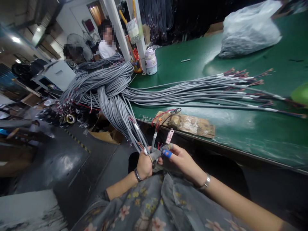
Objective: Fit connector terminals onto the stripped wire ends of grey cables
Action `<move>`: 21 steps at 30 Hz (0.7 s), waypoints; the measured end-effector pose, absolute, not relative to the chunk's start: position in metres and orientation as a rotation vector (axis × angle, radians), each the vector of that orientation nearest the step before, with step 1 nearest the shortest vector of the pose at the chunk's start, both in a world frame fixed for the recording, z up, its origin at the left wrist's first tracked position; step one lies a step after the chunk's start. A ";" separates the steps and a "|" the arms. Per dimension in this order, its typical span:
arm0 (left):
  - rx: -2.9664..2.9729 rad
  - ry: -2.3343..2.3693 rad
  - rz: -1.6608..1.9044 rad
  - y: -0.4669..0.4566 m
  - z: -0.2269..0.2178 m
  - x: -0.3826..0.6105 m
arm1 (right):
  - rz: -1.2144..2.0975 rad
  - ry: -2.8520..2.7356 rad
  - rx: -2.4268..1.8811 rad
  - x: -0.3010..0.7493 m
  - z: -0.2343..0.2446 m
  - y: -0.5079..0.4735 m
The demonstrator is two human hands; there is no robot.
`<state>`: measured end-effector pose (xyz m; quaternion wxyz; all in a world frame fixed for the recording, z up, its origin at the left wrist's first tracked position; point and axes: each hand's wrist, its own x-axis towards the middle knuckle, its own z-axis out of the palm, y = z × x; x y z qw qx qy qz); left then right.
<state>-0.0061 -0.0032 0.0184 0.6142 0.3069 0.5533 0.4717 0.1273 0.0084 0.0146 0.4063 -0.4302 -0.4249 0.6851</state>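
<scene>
My left hand [145, 165] is closed around grey cables [141, 141] near their ends, just above my lap. Grey wrapping covers one of its fingers. Close beside it, my right hand [184, 159] pinches at the cable ends, with blue tape on its thumb and grey wrapping on a fingertip. Thin red and green wires [159, 146] show between the hands; what exactly the right fingertips grip is hidden. From the left hand, the cables run up to a large grey bundle [113, 80] at the bench's left end. A pink tag-like piece [169, 136] stands just above my right fingers.
On the green bench [252, 128] lies a worn wooden board [192, 124] with red and black leads. Stripped cable ends [250, 77] fan out to the right. Behind are a lilac bottle [151, 61] and a plastic bag [250, 30]. Another person [107, 45] sits beyond the post.
</scene>
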 end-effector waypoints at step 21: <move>0.630 1.213 0.940 0.006 0.026 -0.011 | 1.892 -0.576 -0.920 0.138 0.007 0.015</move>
